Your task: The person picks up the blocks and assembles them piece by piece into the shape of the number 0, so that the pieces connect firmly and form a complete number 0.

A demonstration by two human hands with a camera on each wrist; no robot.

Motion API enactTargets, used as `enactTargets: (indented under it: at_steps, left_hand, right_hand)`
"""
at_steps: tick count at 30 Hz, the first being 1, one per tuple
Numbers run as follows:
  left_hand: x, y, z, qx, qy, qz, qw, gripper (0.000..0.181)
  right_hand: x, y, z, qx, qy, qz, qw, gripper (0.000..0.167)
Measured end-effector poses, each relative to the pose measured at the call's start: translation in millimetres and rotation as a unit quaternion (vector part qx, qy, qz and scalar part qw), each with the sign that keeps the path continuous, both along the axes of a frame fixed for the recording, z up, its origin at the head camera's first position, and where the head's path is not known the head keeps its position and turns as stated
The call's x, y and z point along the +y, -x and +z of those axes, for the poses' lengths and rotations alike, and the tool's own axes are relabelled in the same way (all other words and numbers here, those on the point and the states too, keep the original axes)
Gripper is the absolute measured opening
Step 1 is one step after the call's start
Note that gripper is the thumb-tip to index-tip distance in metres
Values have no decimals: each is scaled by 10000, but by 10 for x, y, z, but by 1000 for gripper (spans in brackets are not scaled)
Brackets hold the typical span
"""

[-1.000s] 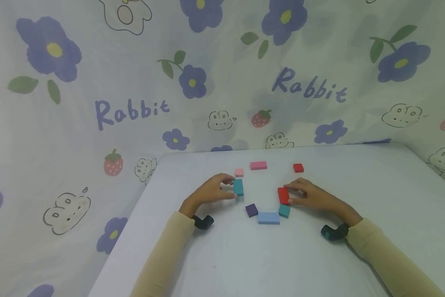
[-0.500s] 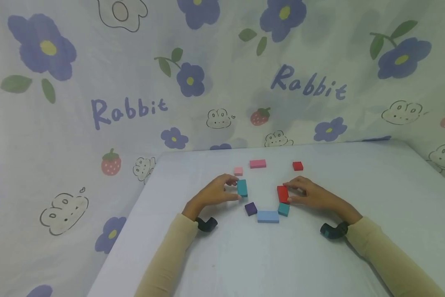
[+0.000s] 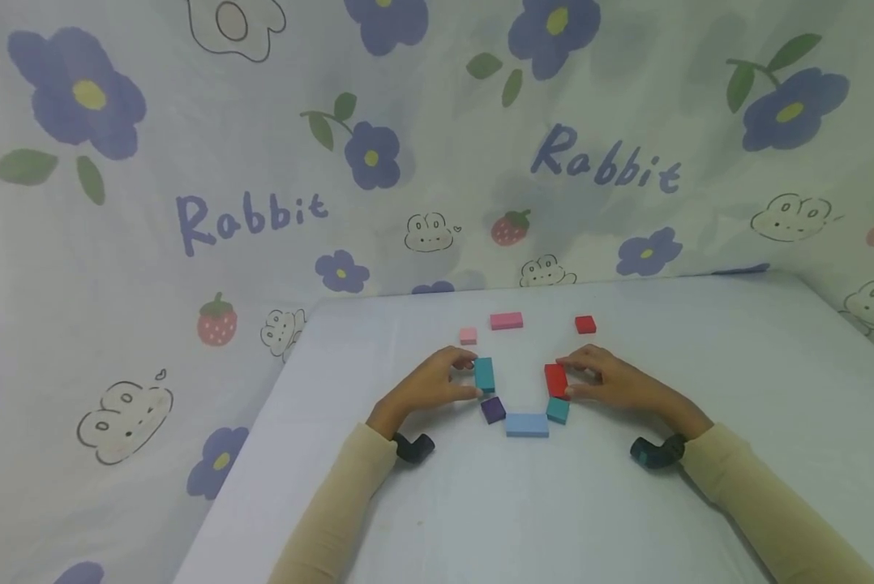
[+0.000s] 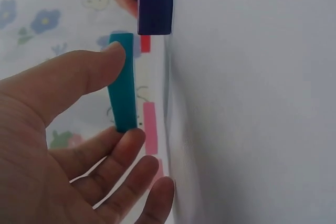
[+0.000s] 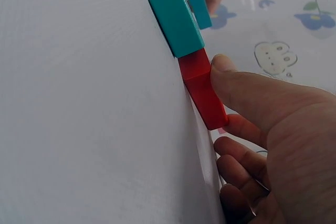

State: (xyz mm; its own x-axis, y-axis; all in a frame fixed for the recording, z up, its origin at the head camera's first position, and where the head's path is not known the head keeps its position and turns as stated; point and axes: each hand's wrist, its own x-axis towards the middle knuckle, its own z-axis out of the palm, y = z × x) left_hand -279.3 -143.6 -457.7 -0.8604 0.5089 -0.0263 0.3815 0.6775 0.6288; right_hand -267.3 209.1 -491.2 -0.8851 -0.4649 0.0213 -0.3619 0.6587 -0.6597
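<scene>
In the head view the left hand (image 3: 434, 381) holds a long teal block (image 3: 484, 375) by its two ends, just behind a dark purple block (image 3: 493, 410). The left wrist view shows thumb and fingertips pinching this teal block (image 4: 123, 85). The right hand (image 3: 612, 383) grips a long red block (image 3: 556, 380) between thumb and finger; its near end meets a small teal block (image 3: 558, 410). A light blue block (image 3: 527, 425) lies between the purple and small teal blocks. In the right wrist view the thumb lies along the red block (image 5: 206, 95).
Farther back on the white table (image 3: 524, 511) lie a light pink block (image 3: 469, 336), a darker pink block (image 3: 506, 321) and a small red block (image 3: 585, 324). A patterned cloth (image 3: 437, 162) hangs behind the table.
The left hand has carried the long teal block rightward and slightly nearer, towards the purple block. The right hand has stayed almost in place, still gripping the red block.
</scene>
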Motion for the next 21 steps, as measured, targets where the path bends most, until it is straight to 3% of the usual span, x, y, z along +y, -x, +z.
enactTargets:
  at_steps: [10,21]
  left_hand:
    - [36,-7,-8,-79,-88,-22,9999,66]
    - [34,19,-86,-84,-187,-56,9998,65]
  right_hand:
    - [5,-12,26,40,-36,-49,10000,62]
    - [-1,-26,39,36,-31,-1,10000,62]
